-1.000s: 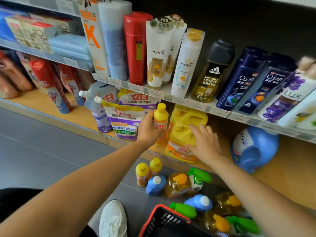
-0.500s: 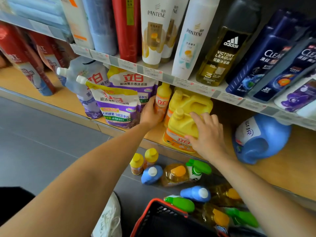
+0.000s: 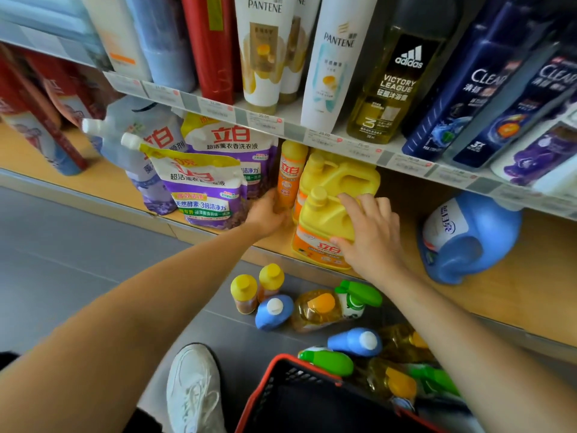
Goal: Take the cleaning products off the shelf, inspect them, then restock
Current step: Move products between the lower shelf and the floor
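Shop aisle, grey floor (image 3: 78, 260). A low wooden shelf (image 3: 468, 307) runs under an upper shelf (image 3: 312, 132) of shampoo and body-wash bottles with price tags along its edge.

Left hand (image 3: 268, 214): fingers curl round the lower part of a slim orange bottle (image 3: 288, 179), which stands upright on the wooden shelf between the purple refill pouches (image 3: 203, 189) and the yellow jugs.

Right hand (image 3: 371, 235): fingers spread and fairly straight, laid over the shoulder and handle of the front yellow jug (image 3: 324, 220), with the thumb across its orange label. This jug sits at the shelf's front edge. A second yellow jug (image 3: 343, 176) stands directly behind it, touching.

To the right, well apart, a blue jug (image 3: 468, 235) lies on its side on the same shelf.

On the floor below stand two yellow-capped bottles (image 3: 243, 292), with blue bottles (image 3: 273, 310) and green-topped spray bottles (image 3: 356, 296) beside them. Near these is a red-rimmed black basket (image 3: 281, 385). A white shoe (image 3: 193, 392) is to its left.
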The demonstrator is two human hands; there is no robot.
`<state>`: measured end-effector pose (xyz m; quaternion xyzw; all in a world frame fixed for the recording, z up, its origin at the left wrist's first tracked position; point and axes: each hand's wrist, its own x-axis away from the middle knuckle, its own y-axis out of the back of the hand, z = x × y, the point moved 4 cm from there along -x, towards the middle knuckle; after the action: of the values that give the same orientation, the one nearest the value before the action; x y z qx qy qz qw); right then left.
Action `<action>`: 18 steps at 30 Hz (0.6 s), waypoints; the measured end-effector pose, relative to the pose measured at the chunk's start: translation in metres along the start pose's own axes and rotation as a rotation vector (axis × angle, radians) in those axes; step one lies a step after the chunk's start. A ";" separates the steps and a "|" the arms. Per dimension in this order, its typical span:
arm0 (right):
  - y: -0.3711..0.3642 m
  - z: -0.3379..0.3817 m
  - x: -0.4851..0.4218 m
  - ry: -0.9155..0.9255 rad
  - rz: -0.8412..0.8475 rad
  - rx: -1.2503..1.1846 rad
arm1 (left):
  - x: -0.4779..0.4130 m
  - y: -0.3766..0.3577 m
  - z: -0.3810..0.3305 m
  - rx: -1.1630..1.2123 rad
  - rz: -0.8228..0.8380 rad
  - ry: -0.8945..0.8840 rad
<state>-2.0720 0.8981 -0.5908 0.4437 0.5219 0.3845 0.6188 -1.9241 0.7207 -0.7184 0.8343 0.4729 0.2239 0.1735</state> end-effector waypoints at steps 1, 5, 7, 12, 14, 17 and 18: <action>0.000 0.000 -0.001 0.004 0.002 -0.006 | 0.009 0.002 0.003 -0.079 0.058 0.012; -0.002 0.003 0.001 -0.033 0.021 -0.050 | 0.056 0.024 0.000 -0.351 0.247 -0.061; -0.003 0.012 0.008 -0.050 -0.002 -0.079 | 0.082 0.037 -0.005 -0.436 0.324 -0.151; -0.011 0.059 0.034 0.198 -0.196 -0.359 | 0.133 0.051 0.007 -0.694 0.559 -0.328; -0.029 0.072 0.035 0.151 -0.048 -0.552 | 0.144 0.049 0.016 -0.725 0.615 -0.405; -0.061 0.084 0.032 0.029 0.321 -0.587 | 0.151 0.050 0.025 -0.778 0.599 -0.527; -0.071 0.087 0.032 0.014 0.419 -0.548 | 0.152 0.052 0.027 -0.807 0.579 -0.555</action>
<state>-1.9798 0.8929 -0.6630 0.3557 0.3010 0.6323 0.6190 -1.8039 0.8247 -0.6836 0.8252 0.0387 0.1973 0.5278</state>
